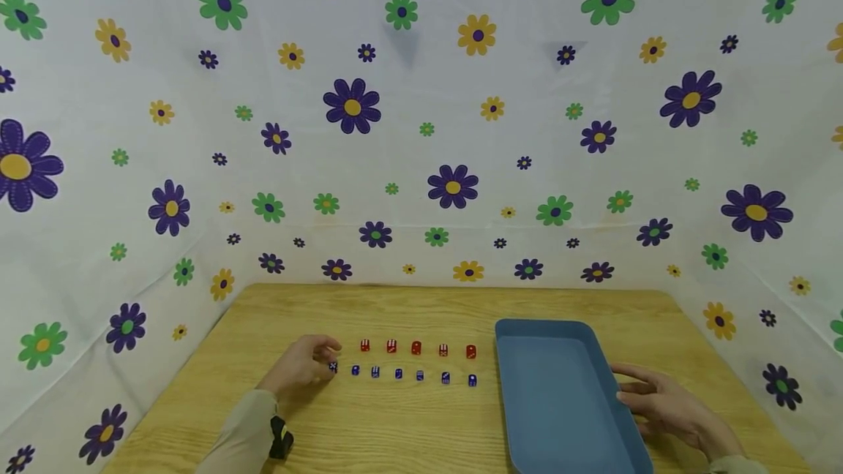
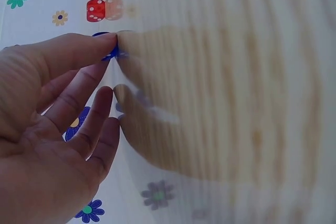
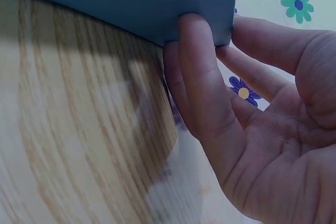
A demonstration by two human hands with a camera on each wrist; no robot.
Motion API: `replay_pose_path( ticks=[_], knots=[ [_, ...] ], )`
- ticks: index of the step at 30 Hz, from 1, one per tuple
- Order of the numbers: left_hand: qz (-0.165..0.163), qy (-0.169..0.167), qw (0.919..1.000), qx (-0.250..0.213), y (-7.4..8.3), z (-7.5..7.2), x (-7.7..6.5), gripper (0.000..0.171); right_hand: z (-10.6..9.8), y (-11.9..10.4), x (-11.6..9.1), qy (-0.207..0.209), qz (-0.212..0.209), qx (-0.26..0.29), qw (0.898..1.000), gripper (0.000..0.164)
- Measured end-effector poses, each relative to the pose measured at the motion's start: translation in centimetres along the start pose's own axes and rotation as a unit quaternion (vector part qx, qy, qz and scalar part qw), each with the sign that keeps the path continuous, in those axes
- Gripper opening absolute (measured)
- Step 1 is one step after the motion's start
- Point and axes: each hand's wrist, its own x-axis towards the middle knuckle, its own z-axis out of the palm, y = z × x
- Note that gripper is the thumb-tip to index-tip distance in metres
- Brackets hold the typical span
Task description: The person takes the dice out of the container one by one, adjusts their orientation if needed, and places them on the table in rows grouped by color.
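Note:
At the left end of the blue row, my left hand (image 1: 304,366) pinches a blue die (image 2: 111,52) between thumb and forefinger, low at the tabletop; its other fingers are spread apart. The rest of the blue dice (image 1: 398,373) lie in a row to its right. Behind them runs a row of red dice (image 1: 416,347). To the right of both rows lies a shallow blue-grey tray (image 1: 560,401) with nothing in it. My right hand (image 1: 672,408) rests against the tray's outer right wall, fingertips touching it, as the right wrist view also shows.
The wooden table (image 1: 369,430) carries the dice and the tray. A white cloth (image 1: 421,152) printed with flowers stands behind it and along both sides. A black band (image 1: 281,437) sits at the left wrist.

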Motion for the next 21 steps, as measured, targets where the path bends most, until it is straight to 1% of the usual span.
replay_pose_path(
  ticks=[4,10,13,18,21],
  knots=[
    [-0.002,-0.004,1.0,0.004,0.02,-0.17,0.0,0.045,0.12,-0.08,-0.01,0.006,0.001,-0.015,1.0,0.074],
    [-0.012,0.001,0.9999,0.002,0.16,-0.14,0.24,0.042,0.26,-0.15,-0.07,0.022,0.0,-0.033,0.999,0.072],
    [-0.012,-0.001,0.9999,0.0,0.24,-0.09,0.19,0.043,0.26,-0.16,-0.14,0.024,-0.003,-0.04,0.999,0.071],
    [-0.013,-0.019,0.9997,-0.003,0.42,-0.27,0.16,0.048,0.3,-0.18,-0.1,0.033,-0.001,-0.055,0.998,0.071],
    [-0.015,-0.034,0.9993,0.0,0.48,-0.71,0.35,0.055,0.43,-0.5,-0.01,0.055,0.002,-0.077,0.995,0.071]
  ],
)
